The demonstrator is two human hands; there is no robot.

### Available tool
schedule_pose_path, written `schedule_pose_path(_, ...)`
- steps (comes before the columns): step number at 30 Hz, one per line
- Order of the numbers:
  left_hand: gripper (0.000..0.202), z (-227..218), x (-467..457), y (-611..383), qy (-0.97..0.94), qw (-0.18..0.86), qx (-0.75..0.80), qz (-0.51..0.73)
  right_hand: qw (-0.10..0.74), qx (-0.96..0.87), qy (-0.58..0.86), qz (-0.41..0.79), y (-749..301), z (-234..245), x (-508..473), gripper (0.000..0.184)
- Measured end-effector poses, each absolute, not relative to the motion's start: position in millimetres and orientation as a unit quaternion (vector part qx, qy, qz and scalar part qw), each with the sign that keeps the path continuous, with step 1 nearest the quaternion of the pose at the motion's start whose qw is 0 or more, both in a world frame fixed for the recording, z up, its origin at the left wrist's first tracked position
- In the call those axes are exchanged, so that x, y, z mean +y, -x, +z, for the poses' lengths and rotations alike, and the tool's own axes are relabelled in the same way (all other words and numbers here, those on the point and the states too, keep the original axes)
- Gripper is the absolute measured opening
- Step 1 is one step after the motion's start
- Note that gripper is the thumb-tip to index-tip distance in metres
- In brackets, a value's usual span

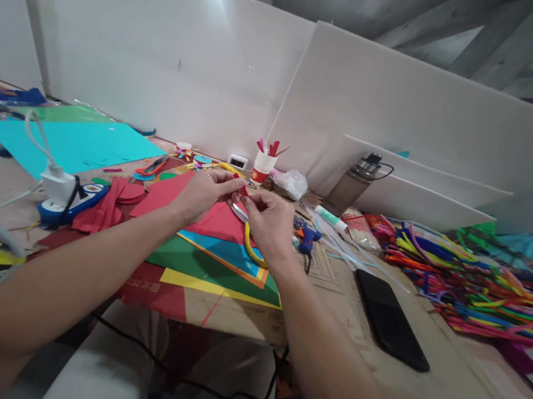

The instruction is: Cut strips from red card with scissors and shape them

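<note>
Both my hands meet over a stack of coloured paper sheets (215, 265) on the table. My left hand (204, 193) pinches a small red paper piece (244, 190) at its fingertips. My right hand (270, 224) is closed round yellow-handled scissors (247, 240), whose blades sit by the red piece. A large red sheet (215, 222) lies right beneath the hands.
A black phone (391, 320) lies to the right, beyond it a heap of pipe cleaners (475, 286). A blue glue gun (305, 238), a paper cup (262, 165), a bottle (355, 183), a white charger (59, 183) and a cyan sheet (78, 143) stand around. White boards back the table.
</note>
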State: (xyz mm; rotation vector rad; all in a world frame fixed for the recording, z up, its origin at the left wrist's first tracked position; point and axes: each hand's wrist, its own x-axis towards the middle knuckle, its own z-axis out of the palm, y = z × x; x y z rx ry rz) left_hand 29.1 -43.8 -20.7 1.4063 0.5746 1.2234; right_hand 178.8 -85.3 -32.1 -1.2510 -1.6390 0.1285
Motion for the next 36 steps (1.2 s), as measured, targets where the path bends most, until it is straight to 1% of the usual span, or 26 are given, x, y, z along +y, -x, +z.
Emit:
schedule_pose_path(6,0.029,-23.4,-38.0,-27.2,-0.604,0.554,0.243,0.519,0.531,-0.664,0.512,0.124,-176.8,-31.2,-84.7,0.018)
schedule_pose_path(14,0.029,-24.0,-37.8,-27.6,-0.596,0.561,0.237,0.523,0.553,-0.658,0.488,0.150,-175.2,-30.7,-85.0,0.019)
schedule_pose_path(21,0.030,-24.2,-38.5,-28.0,-0.600,0.561,0.242,0.517,0.539,-0.659,0.507,0.133,-176.4,-29.2,-87.4,0.020)
schedule_pose_path(26,0.033,-22.9,-37.3,-25.5,-0.620,0.533,0.274,0.507,0.530,-0.649,0.522,0.161,-178.4,-26.9,-87.5,0.020)
schedule_pose_path(33,0.031,-25.1,-34.0,-24.1,-0.639,0.508,0.277,0.507,0.519,-0.646,0.530,0.179,-179.5,-26.8,-87.1,0.020)
schedule_pose_path(36,0.031,-27.0,-34.2,-26.4,-0.620,0.528,0.273,0.512,0.519,-0.645,0.532,0.179,-179.5,-27.1,-86.9,0.021)
